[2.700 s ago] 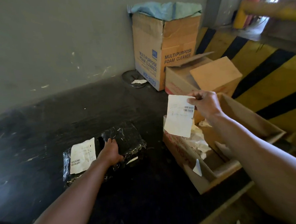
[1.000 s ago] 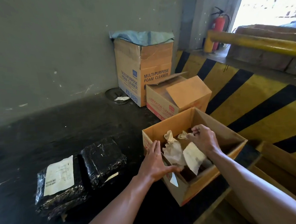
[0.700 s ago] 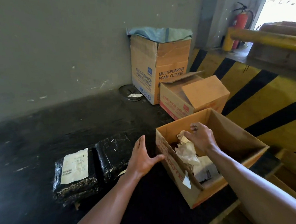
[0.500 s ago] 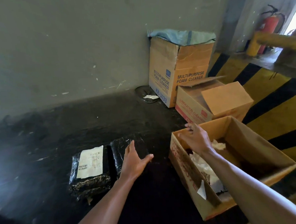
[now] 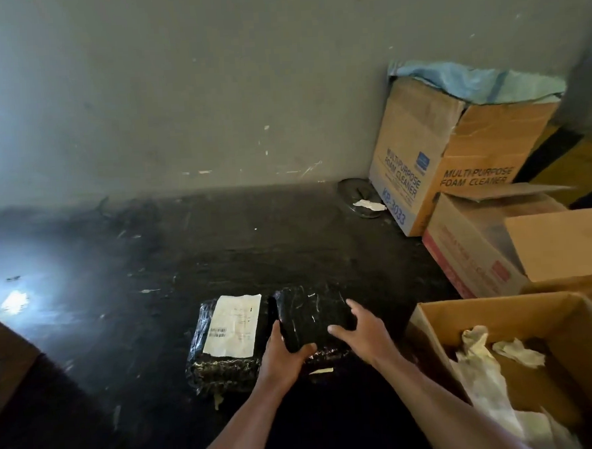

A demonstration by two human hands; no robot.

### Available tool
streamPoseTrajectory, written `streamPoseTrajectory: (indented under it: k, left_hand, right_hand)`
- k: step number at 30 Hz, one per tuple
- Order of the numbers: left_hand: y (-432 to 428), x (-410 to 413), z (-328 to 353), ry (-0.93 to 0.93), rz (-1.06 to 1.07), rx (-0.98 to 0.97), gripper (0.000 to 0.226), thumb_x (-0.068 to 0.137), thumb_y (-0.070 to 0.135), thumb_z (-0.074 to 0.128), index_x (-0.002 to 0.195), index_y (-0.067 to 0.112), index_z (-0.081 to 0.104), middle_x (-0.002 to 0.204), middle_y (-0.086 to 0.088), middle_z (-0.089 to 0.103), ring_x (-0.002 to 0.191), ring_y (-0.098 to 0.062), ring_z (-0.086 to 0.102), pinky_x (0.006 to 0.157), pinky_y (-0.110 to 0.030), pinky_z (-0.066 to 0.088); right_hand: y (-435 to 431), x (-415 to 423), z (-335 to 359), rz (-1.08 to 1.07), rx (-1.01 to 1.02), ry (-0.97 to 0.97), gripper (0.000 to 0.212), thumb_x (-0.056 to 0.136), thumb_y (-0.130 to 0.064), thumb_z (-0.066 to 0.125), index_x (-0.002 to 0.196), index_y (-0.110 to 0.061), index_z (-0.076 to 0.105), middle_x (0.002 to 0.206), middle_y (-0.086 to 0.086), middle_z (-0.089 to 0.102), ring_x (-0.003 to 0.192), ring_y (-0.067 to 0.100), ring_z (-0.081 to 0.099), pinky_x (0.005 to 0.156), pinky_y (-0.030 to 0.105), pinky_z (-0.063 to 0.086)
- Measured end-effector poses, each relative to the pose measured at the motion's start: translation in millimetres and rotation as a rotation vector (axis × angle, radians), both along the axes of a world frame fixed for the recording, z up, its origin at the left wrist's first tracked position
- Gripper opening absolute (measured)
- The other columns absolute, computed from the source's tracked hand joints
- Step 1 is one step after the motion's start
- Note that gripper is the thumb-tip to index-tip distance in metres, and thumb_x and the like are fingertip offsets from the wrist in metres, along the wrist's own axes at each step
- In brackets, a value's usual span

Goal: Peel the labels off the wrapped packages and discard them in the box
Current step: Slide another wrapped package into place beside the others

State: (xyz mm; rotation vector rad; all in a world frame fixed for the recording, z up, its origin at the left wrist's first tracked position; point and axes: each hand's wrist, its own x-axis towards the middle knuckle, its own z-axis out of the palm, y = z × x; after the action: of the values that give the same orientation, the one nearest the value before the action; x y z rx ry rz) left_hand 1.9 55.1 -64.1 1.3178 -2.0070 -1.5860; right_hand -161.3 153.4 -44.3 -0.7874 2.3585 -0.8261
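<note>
Head view: my left hand (image 5: 283, 355) grips the near left corner of the bare black package (image 5: 313, 321), thumb curled over its top face, fingers along the left edge between the two packages. My right hand (image 5: 362, 330) sits on the package's right side, fingers spread wide, thumb pointing left across the top; whether the palm presses down, I cannot tell. This package shows no label on its top face. A small pale strip (image 5: 321, 371) lies at its near edge.

Just beside it, to the left and touching or nearly so, lies the second black package (image 5: 205, 352), with a white label (image 5: 233, 325) flat on its top, barcode toward the lower left. Both rest on the dark floor (image 5: 119, 285).

To my right stands the open discard box (image 5: 497, 304), holding crumpled pale paper (image 5: 483, 362). Behind it sits a smaller carton (image 5: 467, 249) with flaps open, then a tall carton (image 5: 421, 159) printed "MULTI-PURPOSE FOAM CLEANER", blue plastic (image 5: 475, 81) over its top, against the grey wall (image 5: 212, 91).
</note>
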Motion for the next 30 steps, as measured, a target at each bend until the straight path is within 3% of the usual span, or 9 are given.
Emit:
streamPoseTrajectory:
  k: [3,9,15,21,27,30]
  left_hand:
    - [2.9,3.0,-7.5,0.015,0.019,0.017,0.092,0.081,0.027,0.081,0.154,0.03,0.024,0.136,0.01,0.054,0.116,-0.003,0.05,0.089,-0.016,0.038]
    - [2.2,3.9,-22.5,0.027,0.048,-0.026,0.098,0.08,0.03,0.082,0.157,0.031,0.022,0.144,0.013,0.051,0.132,-0.006,0.046,0.108,-0.028,0.039]
    - [-1.9,4.6,-21.6,0.022,0.021,-0.044,0.101,0.077,0.029,0.084,0.156,0.032,0.022,0.142,0.011,0.052,0.131,-0.008,0.047,0.109,-0.029,0.038]
    - [14.3,29.3,-9.9,0.064,0.002,-0.028,0.089,0.075,0.035,0.086,0.149,0.031,0.037,0.136,0.009,0.057,0.127,-0.008,0.051,0.103,-0.025,0.04]
    - [51.6,78.8,-20.0,0.08,-0.042,-0.047,0.076,0.068,0.037,0.09,0.133,0.037,0.049,0.127,0.02,0.055,0.118,-0.004,0.056,0.1,-0.024,0.047]
    - [69.7,97.3,-31.8,0.059,-0.032,-0.03,0.079,0.068,0.035,0.09,0.135,0.035,0.048,0.125,0.025,0.051,0.118,-0.004,0.053,0.099,-0.022,0.045]
  right_hand:
    - [-2.3,0.9,-12.7,-0.01,-0.013,-0.067,0.091,0.079,-0.052,0.076,0.155,-0.027,0.031,0.157,0.004,0.041,0.143,0.021,0.038,0.115,0.036,0.032]
    - [-0.4,-4.7,-23.1,-0.016,-0.057,-0.162,0.1,0.073,-0.046,0.084,0.156,-0.032,0.03,0.158,0.003,0.038,0.144,0.02,0.036,0.114,0.034,0.031]
    - [2.5,-2.9,-21.0,-0.012,-0.115,-0.206,0.102,0.072,-0.041,0.086,0.156,-0.026,0.031,0.157,0.004,0.04,0.144,0.02,0.037,0.115,0.033,0.032]
    - [38.2,13.4,-11.2,0.014,-0.19,-0.238,0.109,0.068,-0.048,0.087,0.156,-0.026,0.027,0.158,0.0,0.038,0.144,0.016,0.037,0.116,0.033,0.031]
    - [95.8,58.3,-22.6,0.004,-0.218,-0.242,0.109,0.067,-0.05,0.087,0.156,-0.031,0.027,0.156,-0.006,0.04,0.141,0.01,0.036,0.115,0.029,0.026]
    - [115.8,78.8,-32.6,-0.023,-0.227,-0.234,0.108,0.063,-0.052,0.088,0.154,-0.029,0.035,0.152,-0.006,0.045,0.132,0.002,0.038,0.113,0.025,0.029]
